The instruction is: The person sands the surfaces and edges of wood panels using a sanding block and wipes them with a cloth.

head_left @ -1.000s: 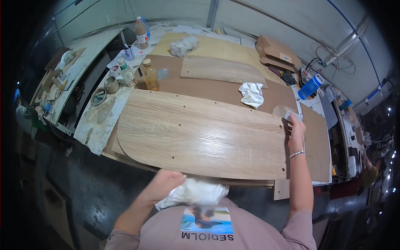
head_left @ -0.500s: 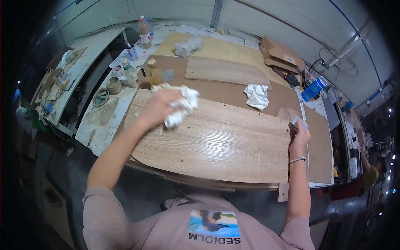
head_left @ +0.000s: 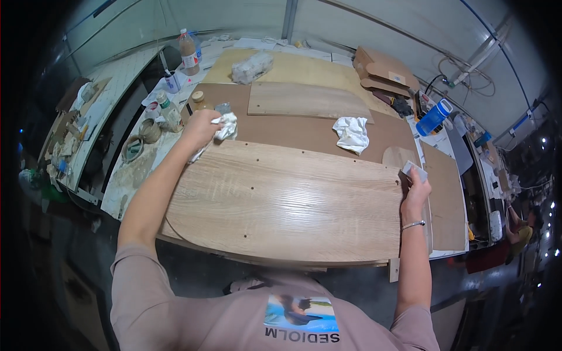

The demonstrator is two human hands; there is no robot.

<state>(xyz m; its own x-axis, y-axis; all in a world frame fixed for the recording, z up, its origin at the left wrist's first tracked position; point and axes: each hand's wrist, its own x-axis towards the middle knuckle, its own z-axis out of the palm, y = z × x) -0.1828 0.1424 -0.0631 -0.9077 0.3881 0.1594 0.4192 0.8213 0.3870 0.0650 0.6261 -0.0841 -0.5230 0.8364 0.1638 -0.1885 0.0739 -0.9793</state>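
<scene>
A large wood-grain panel (head_left: 293, 199) with several small dark holes and rounded left corners lies flat before me. My left hand (head_left: 202, 128) is closed on a crumpled white cloth (head_left: 226, 126) at the panel's far left corner. At the panel's right end, my right hand (head_left: 417, 186) grips a small pale block (head_left: 415, 171), whose exact kind I cannot make out. Another crumpled white cloth (head_left: 351, 134) rests beyond the panel's far edge. Behind it lies a second, narrower wood-grain board (head_left: 307, 101).
Bottles and jars, among them a yellowish jar (head_left: 200, 100), stand at the left. A wrapped clear plastic bundle (head_left: 252, 67) lies at the back. On the right are a blue bottle (head_left: 434, 118), a cardboard box (head_left: 386, 70) and brown board (head_left: 445, 199). Another person (head_left: 515, 234) is far right.
My left hand has moved left with the cloth, off the panel's middle to its far left corner. My right hand stays at the right end. The view has shifted slightly.
</scene>
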